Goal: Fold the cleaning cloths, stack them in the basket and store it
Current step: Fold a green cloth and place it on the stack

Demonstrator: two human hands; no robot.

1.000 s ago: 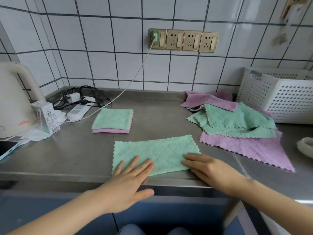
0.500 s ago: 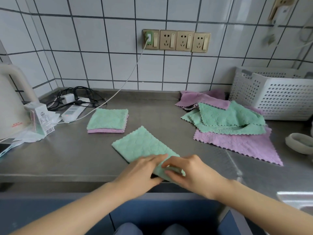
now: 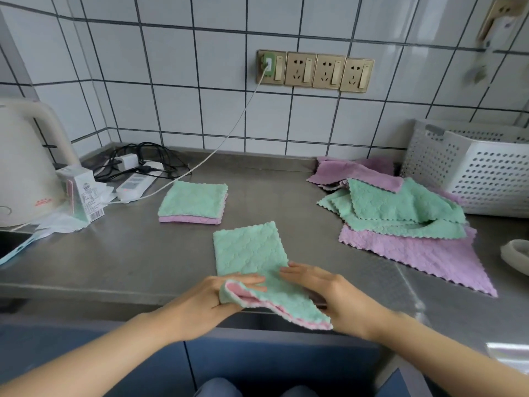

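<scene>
I see my left hand (image 3: 213, 300) pinching the near corner of the green cloth (image 3: 252, 253) at the counter (image 3: 114, 253) front edge, its pink underside showing; my right hand (image 3: 329, 296) curls under its other near corner. A folded stack (image 3: 193, 202) lies behind; unfolded cloths (image 3: 400, 219) crowd the white basket (image 3: 481, 173), kettle (image 3: 25, 164) far left.
</scene>
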